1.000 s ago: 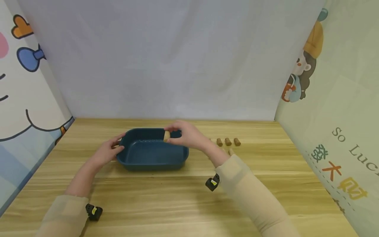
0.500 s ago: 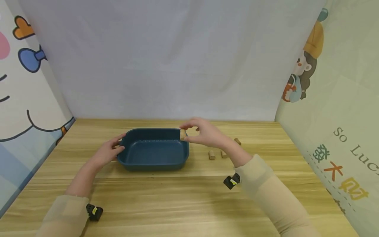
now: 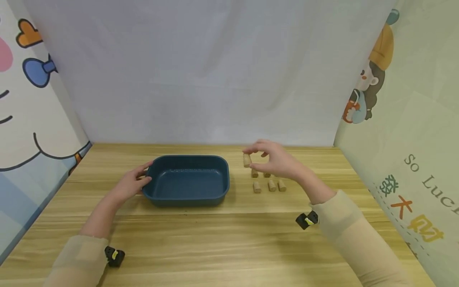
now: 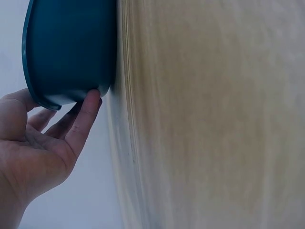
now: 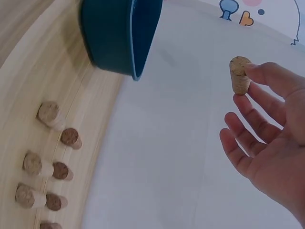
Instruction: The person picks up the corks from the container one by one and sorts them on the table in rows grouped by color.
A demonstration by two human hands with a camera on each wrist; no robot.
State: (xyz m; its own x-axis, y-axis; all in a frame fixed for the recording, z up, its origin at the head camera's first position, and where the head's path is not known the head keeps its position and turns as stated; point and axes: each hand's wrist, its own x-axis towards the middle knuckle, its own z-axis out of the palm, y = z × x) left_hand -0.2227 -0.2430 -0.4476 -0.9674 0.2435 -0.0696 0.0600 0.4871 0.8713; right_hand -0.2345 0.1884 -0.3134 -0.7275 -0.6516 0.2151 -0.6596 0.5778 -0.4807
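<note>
A wine cork (image 3: 247,160) is pinched between the thumb and fingertips of my right hand (image 3: 276,159). That hand hovers right of the basin, above the back row of corks; the cork (image 5: 239,75) shows clear of the table in the right wrist view. Several more corks (image 3: 257,187) lie on the table below, partly hidden by the hand in the head view. The dark blue rectangular basin (image 3: 186,201) stands left of them with nothing inside. At its left end my left hand (image 3: 127,186) holds the rim, with fingers (image 4: 86,119) against the outer wall.
The wooden table (image 3: 201,247) carries everything. A pale cloth (image 3: 211,79) hangs along its back edge. Printed panels stand at the left (image 3: 46,131) and right (image 3: 398,159). A black device (image 3: 306,220) is strapped at each wrist.
My right hand has moved right, from over the basin to above the corks, still pinching the cork. More of the front row now shows. The left hand and basin stay in place.
</note>
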